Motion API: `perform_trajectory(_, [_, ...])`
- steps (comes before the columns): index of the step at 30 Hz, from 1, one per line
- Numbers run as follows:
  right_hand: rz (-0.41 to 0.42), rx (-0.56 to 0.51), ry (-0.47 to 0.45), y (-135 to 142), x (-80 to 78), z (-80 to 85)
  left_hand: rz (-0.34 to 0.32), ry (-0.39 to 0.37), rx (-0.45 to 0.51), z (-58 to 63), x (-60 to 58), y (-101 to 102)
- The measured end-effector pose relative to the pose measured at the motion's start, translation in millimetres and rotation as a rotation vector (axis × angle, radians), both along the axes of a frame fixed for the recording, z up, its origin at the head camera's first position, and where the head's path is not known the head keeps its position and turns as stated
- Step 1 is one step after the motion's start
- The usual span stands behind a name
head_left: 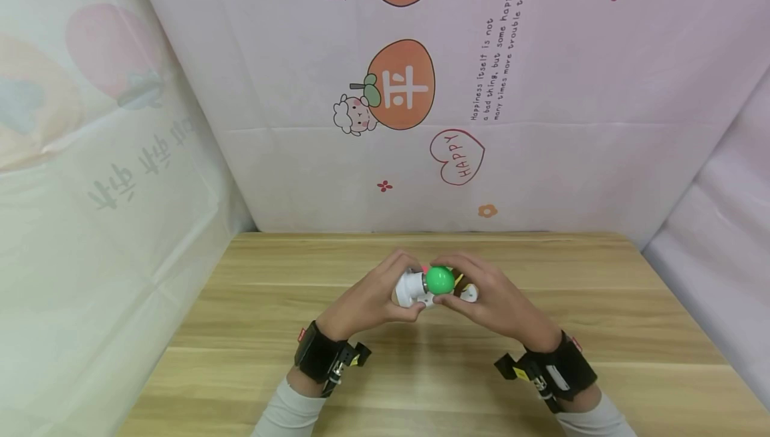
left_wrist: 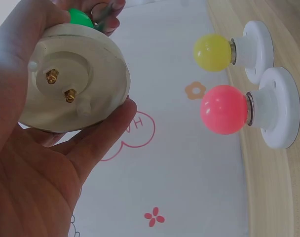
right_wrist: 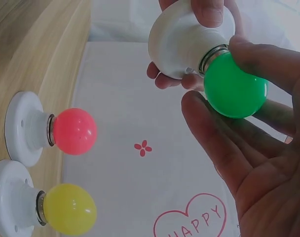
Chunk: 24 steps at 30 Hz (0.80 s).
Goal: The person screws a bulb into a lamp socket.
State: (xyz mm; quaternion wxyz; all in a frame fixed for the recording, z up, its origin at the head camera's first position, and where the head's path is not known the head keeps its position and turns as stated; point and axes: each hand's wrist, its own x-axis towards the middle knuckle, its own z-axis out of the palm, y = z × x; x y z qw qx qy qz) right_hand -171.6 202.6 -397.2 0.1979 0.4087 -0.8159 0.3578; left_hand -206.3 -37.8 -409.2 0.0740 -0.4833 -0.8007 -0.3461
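My left hand [head_left: 369, 300] grips a white round lamp holder [head_left: 409, 287] by its base, off the table. In the left wrist view the hollow underside of this holder [left_wrist: 103, 94] faces the camera, with two brass screws [left_wrist: 70, 95] inside. A green light bulb [head_left: 440, 280] sits at the mouth of the holder, its metal collar partly showing. Thumb and fingers of my right hand [head_left: 496, 300] hold the green bulb [right_wrist: 236, 86] from both sides. How far its thread is screwed in is hidden.
On the wooden table [head_left: 271, 357] stand two more white holders, one with a pink bulb [right_wrist: 75, 131], the other with a yellow bulb [right_wrist: 70, 209]. Both are mostly hidden behind my hands in the head view. A printed white cloth [head_left: 289, 176] hangs behind the table.
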Motion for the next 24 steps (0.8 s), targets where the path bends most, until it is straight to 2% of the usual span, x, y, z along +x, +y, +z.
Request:
perform_trajectory(4, [-0.026,0.010,-0.038,0.7,0.8,0.4,0.001,-0.002,-0.002,0.6,0.8,0.1])
perform_trajectory(16, [-0.069,0.036,-0.074,2.3,0.5,-0.5,-0.006,0.010,-0.005,1.9,1.1,1.5])
perform_trajectory(24, [-0.076,0.030,-0.045,1.5,-0.7,-3.1,-0.020,0.022,-0.001,-0.5,0.1,0.9])
